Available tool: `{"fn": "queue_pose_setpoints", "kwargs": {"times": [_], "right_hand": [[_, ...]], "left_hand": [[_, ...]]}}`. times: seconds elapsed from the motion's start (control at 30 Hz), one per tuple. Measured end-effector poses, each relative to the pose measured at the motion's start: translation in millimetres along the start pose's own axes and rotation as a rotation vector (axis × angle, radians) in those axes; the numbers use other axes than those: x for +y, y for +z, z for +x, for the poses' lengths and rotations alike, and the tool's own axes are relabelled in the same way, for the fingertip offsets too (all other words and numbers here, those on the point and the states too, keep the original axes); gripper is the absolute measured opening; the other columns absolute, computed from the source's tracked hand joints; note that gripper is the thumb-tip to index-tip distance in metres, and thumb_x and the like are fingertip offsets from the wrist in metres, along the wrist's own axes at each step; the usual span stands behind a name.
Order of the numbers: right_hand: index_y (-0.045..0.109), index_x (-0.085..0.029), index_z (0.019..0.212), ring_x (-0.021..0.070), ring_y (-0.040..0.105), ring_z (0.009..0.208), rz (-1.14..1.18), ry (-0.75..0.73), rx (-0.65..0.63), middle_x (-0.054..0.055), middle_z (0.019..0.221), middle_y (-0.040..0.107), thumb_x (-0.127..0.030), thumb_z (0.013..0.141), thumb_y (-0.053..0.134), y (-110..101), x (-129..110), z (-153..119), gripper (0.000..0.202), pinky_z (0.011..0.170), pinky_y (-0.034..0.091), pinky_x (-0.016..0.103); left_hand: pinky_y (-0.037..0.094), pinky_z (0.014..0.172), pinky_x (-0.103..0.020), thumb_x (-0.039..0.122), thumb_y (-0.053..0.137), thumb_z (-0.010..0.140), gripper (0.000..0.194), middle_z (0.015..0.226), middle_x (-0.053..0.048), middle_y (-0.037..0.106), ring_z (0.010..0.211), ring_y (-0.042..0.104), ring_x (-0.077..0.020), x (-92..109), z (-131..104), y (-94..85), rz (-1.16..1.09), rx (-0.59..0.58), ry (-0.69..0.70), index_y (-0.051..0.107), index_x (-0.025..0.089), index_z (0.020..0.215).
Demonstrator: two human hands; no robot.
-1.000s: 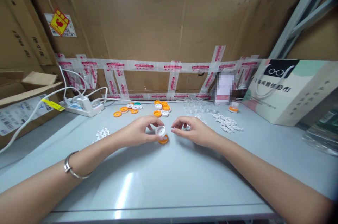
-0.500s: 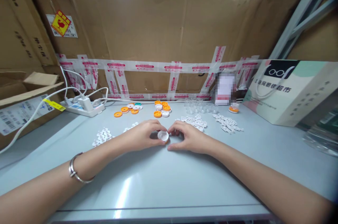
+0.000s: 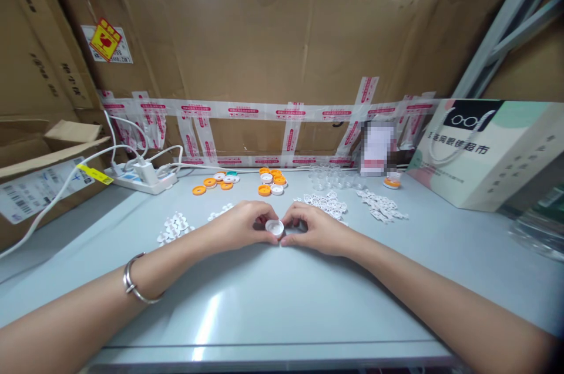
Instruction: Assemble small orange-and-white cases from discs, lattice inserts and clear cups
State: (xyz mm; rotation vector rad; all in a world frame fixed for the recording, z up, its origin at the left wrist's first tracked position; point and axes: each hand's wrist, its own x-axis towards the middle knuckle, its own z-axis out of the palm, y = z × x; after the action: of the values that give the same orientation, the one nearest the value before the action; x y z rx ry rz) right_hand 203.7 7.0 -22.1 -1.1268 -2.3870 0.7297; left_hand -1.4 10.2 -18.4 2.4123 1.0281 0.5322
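Small round white dish [image 3: 274, 228] sits between the two hands, low over the middle of the counter [image 3: 247, 297]. Open face tilts up and toward the viewer; outline round, so no long axis to favour. What lies directly under it is mostly hidden.

Left hand [image 3: 244, 222] is on the dish's left. Left fingers [image 3: 267, 209] are part-closed, thumb toward the near edge, index over the far left rim; the dish appears pinched there.

Right hand [image 3: 324, 230] faces it from the other side. Right fingers [image 3: 288, 239] are curled, a gap between thumb and index, both tips at or just beside the dish's right edge. Cannot tell whether they grip.

Neither hand is clearly nearer: dish lies rightward of the left palm, leftward of the right.

Orange rings [image 3: 264, 190] lie beyond, apart from both hands. White flat pieces [image 3: 330, 204] just behind the right hand.
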Motion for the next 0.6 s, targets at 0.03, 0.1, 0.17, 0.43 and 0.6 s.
{"fn": "queue_pose_setpoints", "kwargs": {"times": [0.03, 0.1, 0.17, 0.43, 0.6], "right_hand": [[0.065, -0.019, 0.087, 0.0156, 0.052, 0.084, -0.003, -0.001, -0.001, 0.003, 0.088, 0.056, -0.034, 0.069, 0.068, 0.2, -0.3, 0.2, 0.023, 0.075, 0.040, 0.027], [0.065, -0.019, 0.087, 0.0152, 0.052, 0.083, -0.006, 0.005, 0.002, 0.003, 0.087, 0.056, -0.032, 0.070, 0.067, 0.8, -0.7, 0.5, 0.021, 0.075, 0.041, 0.026], [0.065, -0.018, 0.086, 0.0147, 0.052, 0.081, -0.005, 0.016, 0.011, 0.003, 0.086, 0.056, -0.030, 0.070, 0.067, 1.7, -0.6, 1.0, 0.020, 0.074, 0.041, 0.026], [0.066, -0.020, 0.090, 0.0146, 0.053, 0.080, 0.025, 0.010, 0.063, 0.003, 0.086, 0.056, -0.038, 0.067, 0.068, 7.9, 1.5, 2.1, 0.029, 0.072, 0.042, 0.026], [0.067, -0.018, 0.089, 0.0139, 0.054, 0.077, 0.038, -0.019, 0.112, 0.003, 0.084, 0.057, -0.032, 0.067, 0.066, 13.0, 1.3, 2.3, 0.026, 0.071, 0.043, 0.025]], "left_hand": [[0.040, 0.063, -0.022, 0.042, 0.065, 0.071, 0.029, 0.079, -0.001, 0.063, 0.072, 0.056, -0.0141, -0.5, -0.1, 0.7, 0.001, 0.002, 0.001, 0.061, 0.018, 0.087], [0.040, 0.062, -0.021, 0.042, 0.064, 0.071, 0.029, 0.078, 0.000, 0.062, 0.070, 0.055, -0.0136, -1.0, -0.6, 1.7, 0.015, 0.006, 0.006, 0.061, 0.018, 0.087], [0.040, 0.063, -0.022, 0.041, 0.064, 0.072, 0.027, 0.078, 0.000, 0.062, 0.071, 0.055, -0.0136, -0.8, -1.4, 2.4, 0.024, 0.009, 0.011, 0.061, 0.019, 0.088], [0.043, 0.068, -0.023, 0.040, 0.066, 0.070, 0.031, 0.084, -0.003, 0.064, 0.075, 0.057, -0.0155, 0.2, -3.7, 2.1, -0.057, 0.017, -0.014, 0.064, 0.018, 0.093], [0.042, 0.073, -0.024, 0.033, 0.059, 0.077, 0.027, 0.093, -0.004, 0.064, 0.082, 0.057, -0.0166, 2.0, -6.8, -4.4, -0.022, -0.060, 0.065, 0.064, 0.019, 0.100]]}}
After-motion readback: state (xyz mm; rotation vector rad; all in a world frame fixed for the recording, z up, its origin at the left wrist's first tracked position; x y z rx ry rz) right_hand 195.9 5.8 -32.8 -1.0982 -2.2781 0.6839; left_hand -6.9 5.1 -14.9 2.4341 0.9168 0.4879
